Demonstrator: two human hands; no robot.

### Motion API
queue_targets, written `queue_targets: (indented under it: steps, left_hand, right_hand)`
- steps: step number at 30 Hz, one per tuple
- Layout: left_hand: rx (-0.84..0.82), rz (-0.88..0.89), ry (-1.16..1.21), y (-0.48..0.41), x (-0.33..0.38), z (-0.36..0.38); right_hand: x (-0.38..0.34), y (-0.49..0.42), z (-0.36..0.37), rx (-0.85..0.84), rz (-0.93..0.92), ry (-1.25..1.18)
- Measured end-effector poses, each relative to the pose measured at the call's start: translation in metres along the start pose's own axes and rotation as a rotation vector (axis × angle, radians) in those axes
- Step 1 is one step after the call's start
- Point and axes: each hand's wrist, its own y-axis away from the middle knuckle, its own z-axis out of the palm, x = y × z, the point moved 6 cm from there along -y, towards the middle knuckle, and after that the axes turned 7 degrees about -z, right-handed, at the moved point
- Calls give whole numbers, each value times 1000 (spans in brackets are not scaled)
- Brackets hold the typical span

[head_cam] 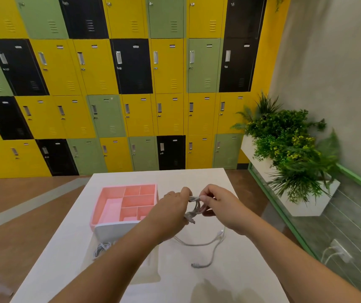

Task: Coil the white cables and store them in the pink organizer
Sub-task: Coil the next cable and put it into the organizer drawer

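Lockers (131, 66) behind; white counter (197, 281) low-centre. L hand (173, 204) & R hand (219, 204) fingers (186, 192) pinch half-wound cable (193, 206), just right of organizer (129, 185). Keep loops tight, even, no twists.

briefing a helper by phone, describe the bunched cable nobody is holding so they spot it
On the white table, find the pink organizer and the white box at its near edge. The cable bundle lies by that box's near left corner. Unlike the held cable and the loose cable to the right, it lies bunched, untouched.
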Motion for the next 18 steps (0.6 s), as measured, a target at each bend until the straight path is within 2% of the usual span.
queue_targets:
  steps: [12, 15, 18]
  left_hand:
    - [60, -6, -124, -4, 2, 3]
    - [79, -13, -148, -6, -1, 1]
    - [78, -36, -103, -7, -5, 0]
  right_hand:
    - [0, -4, -1, -180, 55, 167]
    - [3, -6, 1, -152, 65, 50]
    - [6, -6, 5, -100, 87, -182]
